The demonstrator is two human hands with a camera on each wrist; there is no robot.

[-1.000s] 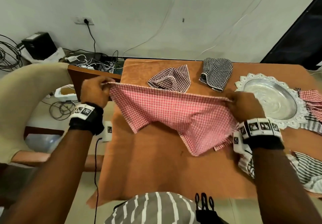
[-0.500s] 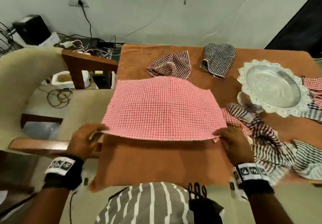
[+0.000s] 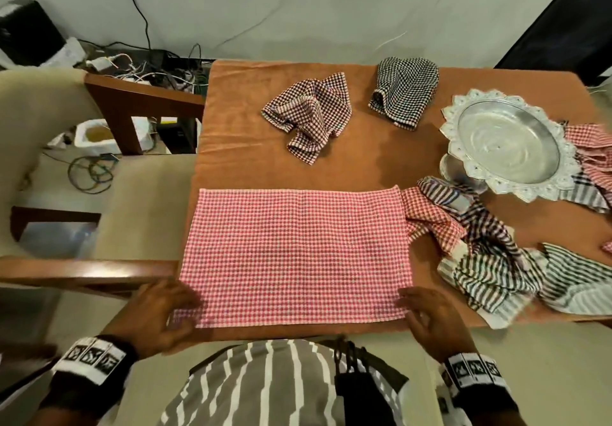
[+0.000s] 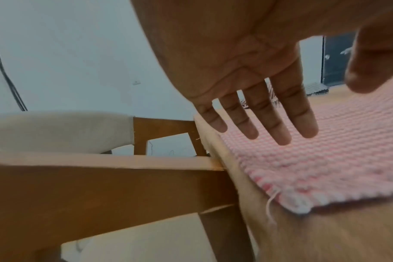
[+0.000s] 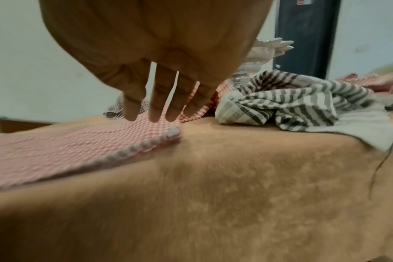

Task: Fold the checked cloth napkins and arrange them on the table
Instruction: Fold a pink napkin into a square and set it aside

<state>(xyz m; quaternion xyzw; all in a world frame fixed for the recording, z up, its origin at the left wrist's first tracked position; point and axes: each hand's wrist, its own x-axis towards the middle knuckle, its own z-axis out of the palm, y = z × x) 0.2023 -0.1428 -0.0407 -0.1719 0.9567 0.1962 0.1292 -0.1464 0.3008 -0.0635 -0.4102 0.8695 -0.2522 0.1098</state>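
Observation:
A red-and-white checked napkin (image 3: 294,256) lies flat as a wide rectangle, folded double, on the near part of the brown table (image 3: 238,147). My left hand (image 3: 162,313) hovers at its near left corner with straight, spread fingers (image 4: 278,124) and holds nothing. My right hand (image 3: 427,316) sits at the near right corner, its straight fingers (image 5: 155,108) just above the napkin (image 5: 83,141). A crumpled dark-red checked napkin (image 3: 311,111) and a black checked napkin (image 3: 404,91) lie at the far side.
A silver scalloped plate (image 3: 506,144) stands at the right. Striped and red checked cloths (image 3: 490,253) are heaped beside the napkin's right edge. A beige chair with wooden arms (image 3: 82,270) stands against the table's left edge. Cables litter the floor behind.
The napkin was held up by its top corners, then swung toward me and laid flat, folded in half. Both hands have let go of its near corners.

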